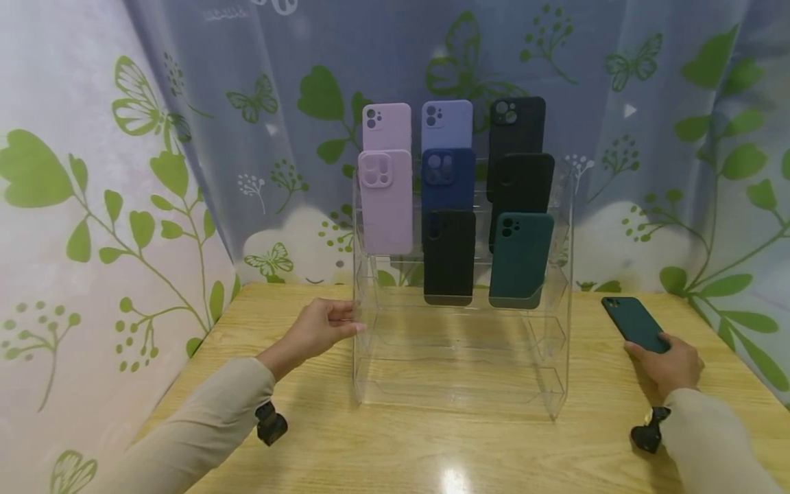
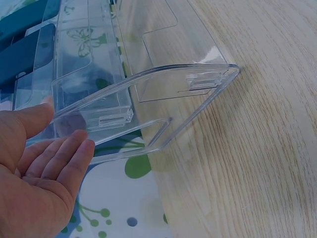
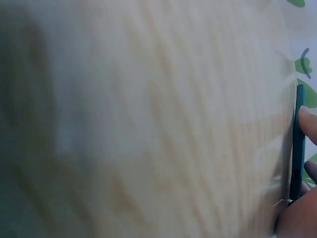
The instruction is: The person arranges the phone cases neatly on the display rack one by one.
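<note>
My left hand (image 1: 317, 329) is at the left side panel of a clear stepped display stand (image 1: 457, 392). In the left wrist view its fingers (image 2: 62, 161) are fairly straight beside the panel, with the thumb near the panel's edge; whether they press on it I cannot tell. At the right, my right hand (image 1: 673, 363) grips the near end of a dark green phone case (image 1: 636, 322) by its sides, low over the table. The right wrist view shows that case edge-on at its right border, with only part of the hand.
The stand's upper tiers carry several phone cases, among them a pink one (image 1: 389, 213), a navy one (image 1: 449, 182), a black one (image 1: 449, 267) and a green one (image 1: 521, 257). The wooden table (image 1: 395, 453) meets a leaf-patterned curtain (image 1: 278, 137) behind the stand.
</note>
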`<action>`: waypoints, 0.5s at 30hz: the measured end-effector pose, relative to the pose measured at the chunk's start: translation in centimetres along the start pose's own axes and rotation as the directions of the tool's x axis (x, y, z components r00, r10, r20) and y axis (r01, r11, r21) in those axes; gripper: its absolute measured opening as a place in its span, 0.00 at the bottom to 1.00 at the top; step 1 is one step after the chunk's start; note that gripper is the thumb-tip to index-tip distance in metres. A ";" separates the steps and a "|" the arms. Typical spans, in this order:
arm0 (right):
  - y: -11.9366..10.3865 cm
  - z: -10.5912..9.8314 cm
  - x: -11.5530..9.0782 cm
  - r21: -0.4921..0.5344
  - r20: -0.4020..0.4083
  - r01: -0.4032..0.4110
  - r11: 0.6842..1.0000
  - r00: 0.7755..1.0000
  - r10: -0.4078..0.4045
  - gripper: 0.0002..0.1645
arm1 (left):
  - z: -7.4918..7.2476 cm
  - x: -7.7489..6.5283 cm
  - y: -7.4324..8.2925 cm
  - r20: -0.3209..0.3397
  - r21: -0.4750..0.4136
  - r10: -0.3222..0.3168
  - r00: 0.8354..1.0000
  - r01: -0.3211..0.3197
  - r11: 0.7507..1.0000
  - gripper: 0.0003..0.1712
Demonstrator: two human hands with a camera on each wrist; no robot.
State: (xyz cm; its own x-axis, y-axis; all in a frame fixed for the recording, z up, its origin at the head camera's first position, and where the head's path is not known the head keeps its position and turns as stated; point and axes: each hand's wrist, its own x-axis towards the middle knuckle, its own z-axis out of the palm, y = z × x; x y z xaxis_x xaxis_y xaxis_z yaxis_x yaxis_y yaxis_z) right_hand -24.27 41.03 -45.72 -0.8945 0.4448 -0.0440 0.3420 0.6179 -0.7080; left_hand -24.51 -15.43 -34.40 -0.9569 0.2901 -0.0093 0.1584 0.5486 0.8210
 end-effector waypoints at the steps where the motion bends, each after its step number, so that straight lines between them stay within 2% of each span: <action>1: 0.0 0.0 -0.1 -0.005 -0.006 -0.004 1.000 1.000 0.004 0.54 | 0.0 0.0 0.0 0.000 -0.001 0.001 1.000 -0.001 1.000 0.29; 5: 0.4 -0.3 0.0 -0.007 0.012 0.002 1.000 1.000 -0.002 0.54 | 0.1 0.0 0.0 0.000 0.000 0.000 1.000 0.000 1.000 0.29; 9: 1.4 -1.1 0.2 -0.007 0.100 0.076 0.997 0.992 -0.075 0.55 | 0.1 0.1 0.0 -0.001 -0.004 0.000 1.000 0.000 1.000 0.29; 11: 2.0 -1.6 0.2 -0.020 0.160 0.129 0.991 0.979 -0.124 0.55 | 0.0 0.1 0.0 0.000 0.001 0.000 1.000 0.000 1.000 0.29; 15: 2.9 -2.7 0.2 -0.048 0.287 0.217 0.975 0.938 -0.194 0.54 | 0.0 0.1 -0.1 0.003 0.010 0.001 1.000 -0.001 1.000 0.29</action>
State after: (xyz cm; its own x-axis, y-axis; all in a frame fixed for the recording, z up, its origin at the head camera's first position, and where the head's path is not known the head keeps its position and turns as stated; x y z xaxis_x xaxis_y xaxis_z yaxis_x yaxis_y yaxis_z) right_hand -22.64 44.63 -45.92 -0.9881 0.1110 -0.1064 0.1537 0.7302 -0.6657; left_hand -24.58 -15.44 -34.46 -0.9561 0.2930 -0.0099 0.1619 0.5560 0.8153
